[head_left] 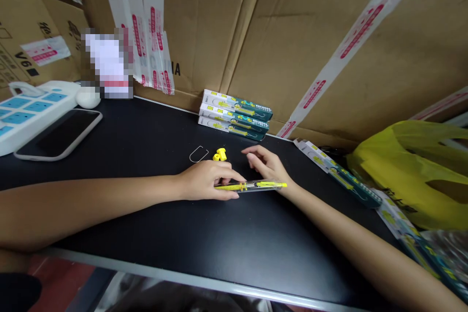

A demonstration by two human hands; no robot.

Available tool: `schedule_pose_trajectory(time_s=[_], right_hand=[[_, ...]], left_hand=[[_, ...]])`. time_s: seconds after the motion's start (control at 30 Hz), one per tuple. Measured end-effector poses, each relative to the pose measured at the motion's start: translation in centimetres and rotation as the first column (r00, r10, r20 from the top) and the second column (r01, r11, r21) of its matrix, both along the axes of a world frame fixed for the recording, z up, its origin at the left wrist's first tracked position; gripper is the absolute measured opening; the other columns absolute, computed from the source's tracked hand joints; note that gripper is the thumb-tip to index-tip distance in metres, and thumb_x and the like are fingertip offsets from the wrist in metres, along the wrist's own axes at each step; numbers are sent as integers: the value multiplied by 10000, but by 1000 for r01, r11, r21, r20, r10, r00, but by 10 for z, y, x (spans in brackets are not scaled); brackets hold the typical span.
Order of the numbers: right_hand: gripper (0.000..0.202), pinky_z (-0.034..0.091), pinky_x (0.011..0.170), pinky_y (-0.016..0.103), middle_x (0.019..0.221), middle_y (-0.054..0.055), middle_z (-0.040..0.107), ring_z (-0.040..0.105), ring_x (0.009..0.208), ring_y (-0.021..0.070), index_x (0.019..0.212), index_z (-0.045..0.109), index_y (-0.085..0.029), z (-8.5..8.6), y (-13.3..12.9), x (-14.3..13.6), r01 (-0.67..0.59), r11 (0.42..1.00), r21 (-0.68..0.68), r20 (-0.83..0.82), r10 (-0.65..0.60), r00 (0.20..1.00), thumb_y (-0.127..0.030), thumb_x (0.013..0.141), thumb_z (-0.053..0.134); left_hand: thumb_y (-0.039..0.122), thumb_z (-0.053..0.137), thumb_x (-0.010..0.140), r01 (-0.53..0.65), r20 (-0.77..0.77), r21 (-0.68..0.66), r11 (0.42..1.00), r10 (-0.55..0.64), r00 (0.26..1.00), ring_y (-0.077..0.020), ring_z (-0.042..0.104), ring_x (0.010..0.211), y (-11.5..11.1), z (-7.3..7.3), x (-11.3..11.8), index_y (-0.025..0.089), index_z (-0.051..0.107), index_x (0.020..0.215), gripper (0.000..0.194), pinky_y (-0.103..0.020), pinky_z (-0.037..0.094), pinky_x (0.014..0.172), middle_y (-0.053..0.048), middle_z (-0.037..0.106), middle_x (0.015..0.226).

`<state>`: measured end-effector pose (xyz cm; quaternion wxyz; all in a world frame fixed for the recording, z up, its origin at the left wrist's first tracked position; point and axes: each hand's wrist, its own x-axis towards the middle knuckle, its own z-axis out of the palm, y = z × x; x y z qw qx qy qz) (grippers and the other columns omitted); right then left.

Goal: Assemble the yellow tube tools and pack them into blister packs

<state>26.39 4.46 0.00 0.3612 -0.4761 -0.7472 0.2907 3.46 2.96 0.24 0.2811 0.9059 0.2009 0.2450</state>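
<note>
My left hand (210, 178) pinches a clear-tubed spring scale (256, 185) between thumb and fingers. The tube lies nearly level above the black table, with a yellow graduated strip at its left end and yellow parts inside toward the right. My right hand (268, 163) is just behind the tube's right end, its fingers loosely bent and apart, with nothing visible in them. Two small yellow plastic pieces (221, 154) rest on the table beyond my left hand. Beside them lies a bent metal wire hook (198, 154).
Several spring scale boxes (234, 122) are stacked at the back against cardboard (310, 19). More boxes (338, 173) lie along the right, next to a yellow plastic bag (405, 156). At the left are a phone (60, 134) and a white power strip (36, 107). The table's front edge (175, 275) runs below.
</note>
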Motion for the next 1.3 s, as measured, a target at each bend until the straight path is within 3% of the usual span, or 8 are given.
schedule_pose_trajectory(time_s=[0.17, 0.4, 0.53, 0.63, 0.7, 0.8, 0.97, 1.3], right_hand=[[358, 411, 578, 256, 702, -18, 538, 485, 608, 124, 1148, 579, -197, 6, 27, -35, -185, 983, 12, 141, 181, 973, -413, 865, 540], [149, 422, 574, 244, 737, 1, 588, 499, 618, 119, 891, 607, -172, 12, 38, -41, -312, 949, -55, 245, 316, 917, -299, 845, 545], [123, 436, 559, 231, 717, -18, 539, 497, 614, 105, 866, 572, -176, 10, 28, -20, -226, 973, -45, 91, 230, 969, -285, 812, 590], [225, 400, 409, 195, 679, -41, 498, 458, 502, 83, 965, 568, -193, 9, 10, 2, -80, 978, -195, -123, 56, 991, -352, 808, 599], [345, 435, 398, 196, 700, -31, 513, 507, 536, 99, 1096, 576, -210, 10, -5, 18, -22, 952, -306, -249, -58, 967, -373, 794, 621], [303, 493, 470, 203, 802, 7, 598, 565, 606, 103, 1050, 620, -218, 14, -28, 38, 33, 933, -358, -387, -180, 904, -348, 779, 656], [241, 487, 430, 207, 759, 14, 647, 567, 557, 108, 949, 610, -232, 26, -45, 53, 35, 940, -339, -496, -210, 843, -354, 759, 693], [255, 460, 361, 231, 576, -20, 594, 490, 416, 98, 829, 591, -213, 35, -47, 59, 21, 967, -252, -399, -124, 909, -375, 702, 742]], left_hand=[[377, 634, 813, 1, 11, 11, 1000, -2, 1000, -81, 488, 618, -1, 0, 0, 196, 655, 1132, 367, -191, 388, 614, 11, 554, 760], [372, 642, 805, 3, 16, 14, 1000, -3, 1000, -84, 489, 612, -1, -1, 0, 198, 655, 1124, 364, -191, 382, 603, 9, 571, 760], [375, 631, 815, 21, 21, 12, 1000, -21, 1000, -84, 480, 607, 0, 0, 0, 191, 654, 1124, 359, -194, 379, 605, 10, 558, 755], [371, 632, 814, 27, 29, 11, 1000, -27, 999, -84, 480, 605, 0, 1, 0, 198, 652, 1120, 352, -196, 374, 600, 11, 554, 759], [368, 636, 812, 32, 36, 5, 999, -33, 999, -83, 481, 603, 0, 0, 0, 197, 652, 1119, 352, -196, 373, 598, 11, 550, 756], [368, 632, 813, 30, 43, -7, 1000, -29, 999, -84, 480, 603, 0, 0, 0, 196, 649, 1124, 356, -200, 374, 596, 11, 548, 753], [365, 621, 819, -25, 41, -34, 999, 27, 999, -81, 467, 596, 0, 0, 0, 189, 647, 1121, 351, -207, 381, 596, 14, 539, 746], [370, 618, 815, -71, 54, -50, 996, 74, 996, -77, 454, 581, 0, -1, 1, 174, 647, 1089, 338, -209, 392, 595, 13, 541, 743]])
